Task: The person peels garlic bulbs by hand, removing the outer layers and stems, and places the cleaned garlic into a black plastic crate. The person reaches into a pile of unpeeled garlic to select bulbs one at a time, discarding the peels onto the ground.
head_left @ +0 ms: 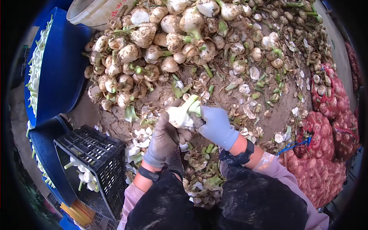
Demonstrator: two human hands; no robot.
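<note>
One white bulb (178,116), stalk (188,103) slanting up-right; left hand (163,134) nearer, gripping bulb from left; right hand (217,125) curled at right, grip unclear.

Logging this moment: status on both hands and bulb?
Left hand holding white bulb. Right hand against its stalk side, grip unclear. Peelings scattered below; nothing visibly blocking.

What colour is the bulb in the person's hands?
The bulb is creamy white, with a pale green stalk. It shows in the head view.
</note>
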